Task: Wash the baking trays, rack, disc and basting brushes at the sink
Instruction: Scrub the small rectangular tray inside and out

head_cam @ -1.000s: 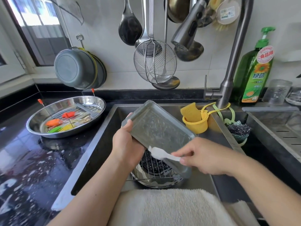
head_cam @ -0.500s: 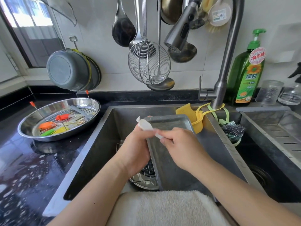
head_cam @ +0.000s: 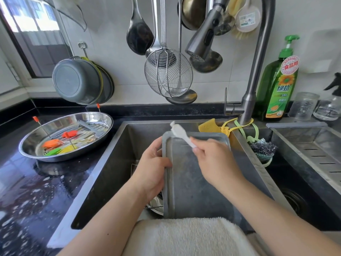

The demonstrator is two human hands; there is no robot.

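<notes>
Holding the grey baking tray (head_cam: 193, 174) over the sink (head_cam: 114, 163), the left hand (head_cam: 153, 169) grips its left edge. The right hand (head_cam: 214, 159) pinches a white brush (head_cam: 180, 133) at the tray's far rim (bright brushes (head_cam: 60, 143) lie in the far-left pan (head_cam: 29, 150)).

A home kitchen, seen at the sink.

A dark steel sink (head_cam: 114, 163) set in a glossy black stone table (head_cam: 27, 182), a tall grey pull-down tap (head_cam: 258, 58), steel ladles and a wire skimmer (head_cam: 168, 74) hanging on the white tiled wall, and a green dish-soap pump bottle (head_cam: 278, 84).
</notes>
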